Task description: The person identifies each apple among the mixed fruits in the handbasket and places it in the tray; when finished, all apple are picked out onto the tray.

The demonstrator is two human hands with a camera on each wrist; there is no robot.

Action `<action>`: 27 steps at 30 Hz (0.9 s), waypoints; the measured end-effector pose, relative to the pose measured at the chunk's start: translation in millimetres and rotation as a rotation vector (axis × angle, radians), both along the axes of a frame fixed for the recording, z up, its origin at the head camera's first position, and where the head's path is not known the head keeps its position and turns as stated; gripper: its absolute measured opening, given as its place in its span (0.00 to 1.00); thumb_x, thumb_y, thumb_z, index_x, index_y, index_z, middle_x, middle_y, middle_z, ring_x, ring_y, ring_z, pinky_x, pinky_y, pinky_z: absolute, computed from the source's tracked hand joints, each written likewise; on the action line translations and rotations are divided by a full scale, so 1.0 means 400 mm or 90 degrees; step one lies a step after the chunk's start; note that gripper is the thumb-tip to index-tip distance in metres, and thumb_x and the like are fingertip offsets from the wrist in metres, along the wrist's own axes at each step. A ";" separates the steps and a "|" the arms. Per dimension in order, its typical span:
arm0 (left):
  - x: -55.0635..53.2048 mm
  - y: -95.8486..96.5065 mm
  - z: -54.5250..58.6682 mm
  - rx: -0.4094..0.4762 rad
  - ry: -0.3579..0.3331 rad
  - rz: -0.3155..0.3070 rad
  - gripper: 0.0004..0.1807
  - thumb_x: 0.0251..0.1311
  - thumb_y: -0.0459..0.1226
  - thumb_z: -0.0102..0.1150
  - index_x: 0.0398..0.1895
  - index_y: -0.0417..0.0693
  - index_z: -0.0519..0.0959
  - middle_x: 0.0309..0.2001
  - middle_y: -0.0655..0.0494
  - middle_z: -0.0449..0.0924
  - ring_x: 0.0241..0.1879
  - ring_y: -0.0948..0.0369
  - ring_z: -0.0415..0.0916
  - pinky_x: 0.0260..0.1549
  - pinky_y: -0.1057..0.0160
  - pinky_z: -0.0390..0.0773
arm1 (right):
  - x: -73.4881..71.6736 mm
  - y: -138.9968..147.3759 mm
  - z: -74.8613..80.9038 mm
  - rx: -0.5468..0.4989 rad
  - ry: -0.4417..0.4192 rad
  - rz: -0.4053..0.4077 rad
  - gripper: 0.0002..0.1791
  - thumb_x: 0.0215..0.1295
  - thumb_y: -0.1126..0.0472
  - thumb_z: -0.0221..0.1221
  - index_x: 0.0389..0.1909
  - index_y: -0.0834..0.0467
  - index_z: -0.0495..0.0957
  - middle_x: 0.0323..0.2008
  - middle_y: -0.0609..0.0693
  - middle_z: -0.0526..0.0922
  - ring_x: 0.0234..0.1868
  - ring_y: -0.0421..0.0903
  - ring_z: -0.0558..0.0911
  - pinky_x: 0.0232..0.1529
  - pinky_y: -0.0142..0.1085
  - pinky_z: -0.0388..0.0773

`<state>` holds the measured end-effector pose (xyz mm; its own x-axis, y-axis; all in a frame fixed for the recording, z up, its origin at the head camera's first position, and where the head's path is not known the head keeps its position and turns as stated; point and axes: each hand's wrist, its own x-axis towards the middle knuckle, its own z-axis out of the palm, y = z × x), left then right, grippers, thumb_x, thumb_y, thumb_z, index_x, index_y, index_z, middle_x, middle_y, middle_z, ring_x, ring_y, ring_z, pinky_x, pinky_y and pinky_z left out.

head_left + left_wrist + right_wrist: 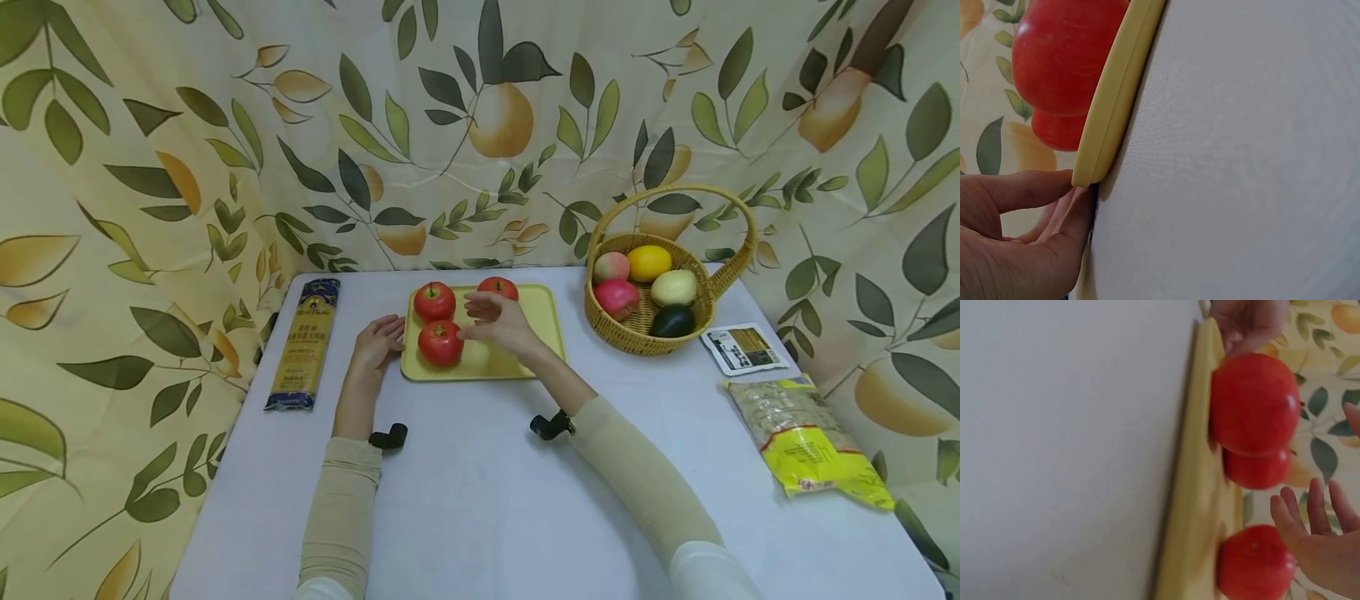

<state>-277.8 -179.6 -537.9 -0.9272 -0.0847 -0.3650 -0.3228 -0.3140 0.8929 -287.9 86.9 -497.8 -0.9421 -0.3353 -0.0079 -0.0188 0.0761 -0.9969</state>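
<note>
A shallow yellow tray (495, 362) bears three red tomatoes: one at the front left (440, 343), another behind it (434, 301), and a third at the back (498, 288). At the tray's left edge, my left hand (375, 343) holds the rim; the left wrist view shows the thumb (1038, 187) on the rim and the other fingers at its outer, lower side. My right hand (504, 323) is raised over the tray with its fingers apart and nothing in it. In the right wrist view those fingers (1317, 509) overlap the nearest tomato (1257, 562).
To the right stands a wicker basket (637, 340) with several fruits and vegetables. Beside it lie a small flat packet (744, 348) and a yellow-printed bag (806, 442). A long spaghetti pack (306, 346) lies on the left. A patterned curtain (300, 192) hangs behind the white table (480, 500).
</note>
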 end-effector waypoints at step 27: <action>0.007 0.005 0.007 -0.001 0.006 -0.009 0.44 0.54 0.08 0.41 0.79 0.34 0.59 0.77 0.38 0.64 0.76 0.51 0.63 0.72 0.55 0.68 | -0.068 0.314 0.229 -0.008 0.034 -0.122 0.26 0.66 0.65 0.70 0.64 0.62 0.78 0.56 0.58 0.84 0.49 0.45 0.87 0.58 0.42 0.83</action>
<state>-275.0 -177.6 -535.0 -0.9316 -0.0714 -0.3564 -0.3191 -0.3084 0.8961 -315.0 212.5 -406.2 -0.9876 -0.1496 0.0476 -0.0588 0.0714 -0.9957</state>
